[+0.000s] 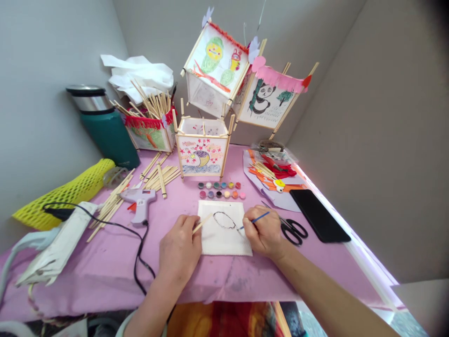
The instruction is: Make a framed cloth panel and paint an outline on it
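Note:
My right hand [260, 230] grips a thin blue paintbrush [257, 218], its tip on a white square sheet [220, 243] that looks like cloth or tissue. A dark oval outline [224, 220] is drawn on the sheet, and the brush tip is at its lower right. My left hand [182, 245] rests at the sheet's left edge, fingers closed on a thin pale wooden stick [202, 223] that points toward the oval. Just beyond the sheet, small paint pots [219, 194] stand in two rows.
Scissors [293, 231] and a black phone [317, 215] lie on the right. At left are a glue gun [142, 202] with its cable, a power strip [59, 248], wooden sticks [164, 178] and a green bottle [105, 126]. Painted paper lanterns [203, 157] stand or hang behind.

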Motion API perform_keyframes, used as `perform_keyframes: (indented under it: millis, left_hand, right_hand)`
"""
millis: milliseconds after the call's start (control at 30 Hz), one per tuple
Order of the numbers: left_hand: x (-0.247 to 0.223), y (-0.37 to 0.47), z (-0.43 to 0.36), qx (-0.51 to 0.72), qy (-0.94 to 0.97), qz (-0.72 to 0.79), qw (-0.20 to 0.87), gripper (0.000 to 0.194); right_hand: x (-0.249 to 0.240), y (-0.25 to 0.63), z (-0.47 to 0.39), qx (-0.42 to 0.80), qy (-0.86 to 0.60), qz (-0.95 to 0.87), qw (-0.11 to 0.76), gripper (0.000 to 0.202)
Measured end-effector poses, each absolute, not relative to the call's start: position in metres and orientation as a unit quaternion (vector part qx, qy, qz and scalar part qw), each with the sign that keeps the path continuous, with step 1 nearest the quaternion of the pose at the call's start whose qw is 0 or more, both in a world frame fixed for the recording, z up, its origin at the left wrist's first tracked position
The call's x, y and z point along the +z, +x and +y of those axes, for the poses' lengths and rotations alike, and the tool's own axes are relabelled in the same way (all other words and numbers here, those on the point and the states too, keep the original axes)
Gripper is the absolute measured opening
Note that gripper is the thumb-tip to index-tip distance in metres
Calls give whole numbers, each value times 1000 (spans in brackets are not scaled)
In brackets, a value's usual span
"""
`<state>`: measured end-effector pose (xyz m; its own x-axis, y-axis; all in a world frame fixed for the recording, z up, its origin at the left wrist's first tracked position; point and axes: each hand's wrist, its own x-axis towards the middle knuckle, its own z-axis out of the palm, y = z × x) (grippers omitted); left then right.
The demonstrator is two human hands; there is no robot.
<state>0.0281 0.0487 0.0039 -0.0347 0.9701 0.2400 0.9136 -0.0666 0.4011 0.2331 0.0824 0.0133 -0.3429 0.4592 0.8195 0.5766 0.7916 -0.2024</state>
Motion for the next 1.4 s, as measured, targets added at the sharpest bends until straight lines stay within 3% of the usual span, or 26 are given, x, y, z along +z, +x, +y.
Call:
perform_keyframes:
  millis: [1400]
  left_hand:
    - [5,28,49,232,692,680,65,24]
  right_hand:
    - [11,231,82,-18,-353,-796,491,18]
